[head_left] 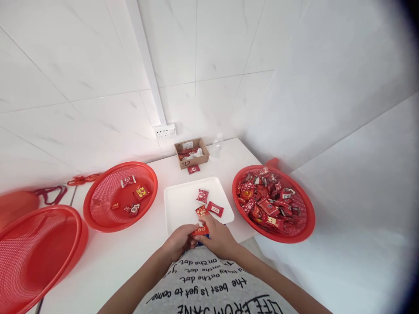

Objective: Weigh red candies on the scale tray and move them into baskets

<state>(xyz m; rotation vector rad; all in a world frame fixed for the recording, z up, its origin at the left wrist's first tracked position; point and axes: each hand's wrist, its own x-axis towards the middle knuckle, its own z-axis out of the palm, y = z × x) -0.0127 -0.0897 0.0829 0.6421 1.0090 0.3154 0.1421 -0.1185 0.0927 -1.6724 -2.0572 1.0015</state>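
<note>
Close to my body, my left hand [181, 239] and my right hand [218, 235] both pinch a small red wrapped candy [200, 230] between them. The candy is held over the near edge of a white tray [178, 200]. On the tray lie a dark red candy packet [202, 196], a longer red packet [215, 209] and an orange-red packet [201, 211] just beyond my fingers. Something blue below the hands is mostly hidden.
Right of the tray, a red basket [307, 218] holds many wrapped candies. Left, another red basket [119, 224] has several candies, beside a further red basket [70, 213]. At the back stand a cardboard box [198, 160] with wrappers and a clear plastic bottle [216, 147], near the wall.
</note>
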